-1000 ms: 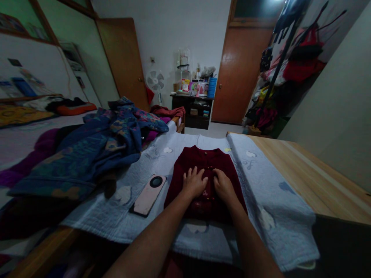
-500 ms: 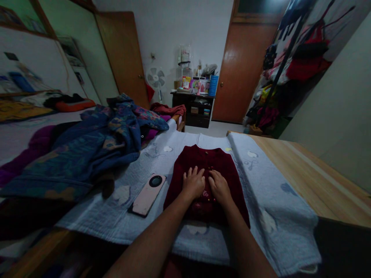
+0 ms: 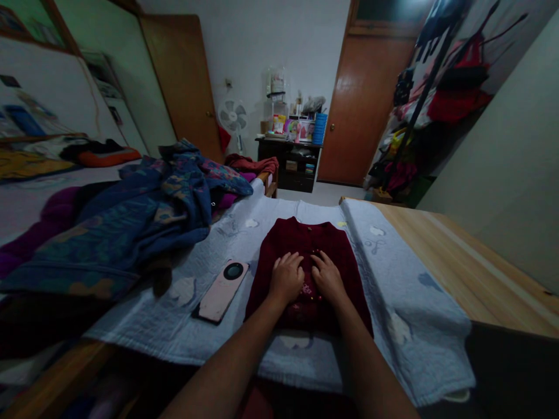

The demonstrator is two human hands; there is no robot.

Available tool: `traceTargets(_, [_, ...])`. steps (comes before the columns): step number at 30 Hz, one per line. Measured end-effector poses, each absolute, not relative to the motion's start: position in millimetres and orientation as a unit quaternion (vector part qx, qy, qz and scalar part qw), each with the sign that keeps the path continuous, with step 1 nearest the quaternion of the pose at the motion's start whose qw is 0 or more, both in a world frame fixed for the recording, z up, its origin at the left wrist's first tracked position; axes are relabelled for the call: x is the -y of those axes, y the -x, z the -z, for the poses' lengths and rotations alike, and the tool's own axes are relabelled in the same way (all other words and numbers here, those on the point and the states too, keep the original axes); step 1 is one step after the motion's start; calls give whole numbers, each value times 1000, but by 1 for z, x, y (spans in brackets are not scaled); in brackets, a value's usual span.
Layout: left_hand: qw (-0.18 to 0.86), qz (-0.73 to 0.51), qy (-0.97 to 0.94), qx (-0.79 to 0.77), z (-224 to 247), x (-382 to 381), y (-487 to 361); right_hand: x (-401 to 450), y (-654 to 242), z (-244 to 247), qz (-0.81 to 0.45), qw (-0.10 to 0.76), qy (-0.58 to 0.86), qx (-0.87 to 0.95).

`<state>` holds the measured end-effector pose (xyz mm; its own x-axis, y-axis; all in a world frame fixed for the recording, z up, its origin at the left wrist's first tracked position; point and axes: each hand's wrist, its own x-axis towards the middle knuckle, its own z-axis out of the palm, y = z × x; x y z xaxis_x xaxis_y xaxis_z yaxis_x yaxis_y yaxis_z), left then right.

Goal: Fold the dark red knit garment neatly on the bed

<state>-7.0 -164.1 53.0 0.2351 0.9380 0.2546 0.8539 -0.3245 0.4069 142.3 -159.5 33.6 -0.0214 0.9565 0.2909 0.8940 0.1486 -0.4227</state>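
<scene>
A folded dark red garment [image 3: 292, 235] with small beads and a floral pattern down its front lies flat on a light blue cloth [image 3: 410, 279]. My left hand [image 3: 287, 277] rests palm down on the garment's middle, its fingers slightly bent and apart. Just to its right, my right hand [image 3: 326, 276] also lies on the garment, fingers spread, holding nothing. A pink phone [image 3: 222, 294] with a round black camera ring is on the cloth, left of the garment.
A heap of blue patterned clothes [image 3: 170, 198] lies at the left. Bare wooden board [image 3: 441, 250] shows on the right. Farther back stand a fan [image 3: 233, 116], a dark cabinet [image 3: 288, 152] and a closed brown door [image 3: 353, 110].
My left hand has slid slightly left and its fingers have bent a little. My right hand has shifted slightly left. The view has moved a little.
</scene>
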Motion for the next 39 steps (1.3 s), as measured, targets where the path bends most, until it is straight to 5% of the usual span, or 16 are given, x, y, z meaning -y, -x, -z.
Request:
traceTargets(22, [23, -169, -776, -607, -43, 192, 32, 160, -142, -39, -98, 234, 659, 708])
traceTargets(39, [78, -113, -727, -673, -41, 194, 49, 160, -141, -38, -100, 241, 667, 698])
